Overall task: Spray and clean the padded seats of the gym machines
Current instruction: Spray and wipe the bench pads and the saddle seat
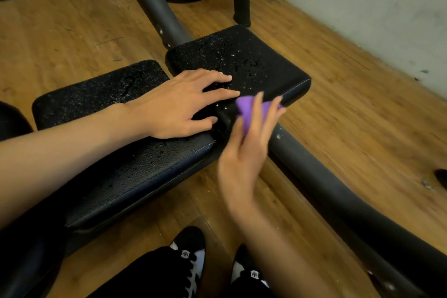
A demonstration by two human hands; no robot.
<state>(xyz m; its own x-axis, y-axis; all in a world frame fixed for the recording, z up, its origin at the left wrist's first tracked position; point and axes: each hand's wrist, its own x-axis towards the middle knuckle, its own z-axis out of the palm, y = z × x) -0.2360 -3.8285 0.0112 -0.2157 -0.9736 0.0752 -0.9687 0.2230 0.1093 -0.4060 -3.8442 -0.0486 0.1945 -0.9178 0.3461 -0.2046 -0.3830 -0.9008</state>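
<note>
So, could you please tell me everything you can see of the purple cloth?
The cloth is small, purple, loosely bunched and blurred. The right hand pinches it between thumb and fingers, which hide part of it. It sits at the near edge of the wet black seat pad, close to the fingertips of the left hand. Whether it touches the pad is unclear.

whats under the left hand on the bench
The left hand lies flat on the near pad, fingertips reaching over the far pad; both pads are beaded with spray droplets. The surface under the palm is covered, so whether it is wet cannot be seen.
</note>
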